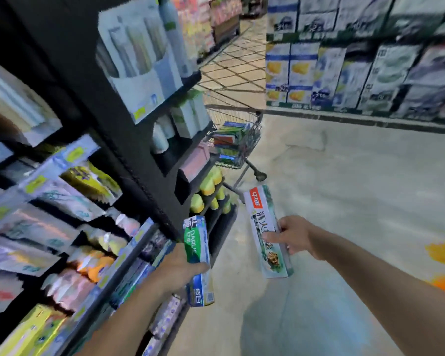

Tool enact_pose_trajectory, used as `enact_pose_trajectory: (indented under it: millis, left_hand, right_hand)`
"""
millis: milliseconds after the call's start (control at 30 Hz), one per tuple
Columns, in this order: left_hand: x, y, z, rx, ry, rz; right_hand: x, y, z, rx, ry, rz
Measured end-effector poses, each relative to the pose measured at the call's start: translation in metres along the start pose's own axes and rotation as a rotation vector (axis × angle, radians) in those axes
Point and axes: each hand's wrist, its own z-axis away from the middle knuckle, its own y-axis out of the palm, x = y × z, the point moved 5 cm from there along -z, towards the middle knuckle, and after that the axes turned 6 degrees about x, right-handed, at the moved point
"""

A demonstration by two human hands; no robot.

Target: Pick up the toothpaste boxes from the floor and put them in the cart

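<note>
I see both hands out in front of me, each holding one toothpaste box: the left hand (176,263) is wrapped around a green and blue box (198,260), and the right hand (292,235) pinches a pale box with a red label (265,227). Both boxes have their long axes pointing away from me, toward the wire cart (252,140). The cart stands farther along the floor (357,188), ahead and between the two grips, beside the shelving (129,119) on the left, so I judge both hands must carry forward, the right one slightly nearer.

Both forearms and hands (290,237) are bare, no sleeves showing.
</note>
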Motion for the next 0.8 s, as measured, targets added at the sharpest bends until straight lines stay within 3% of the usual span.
enact_pose_trajectory:
  millis: [167,433,800]
  left_hand:
    - [-0.088,0.015,-0.064,0.033,0.030,-0.143]
    - [-0.191,0.033,-0.181,0.130,0.122,-0.148]
    - [-0.305,-0.025,-0.339,0.219,0.054,-0.113]
  right_hand:
    - [-0.006,-0.090,-0.003,-0.111,0.010,-0.122]
    - [0.000,-0.187,-0.057,-0.215,0.011,-0.192]
    - [0.095,-0.305,-0.177,-0.286,0.082,-0.155]
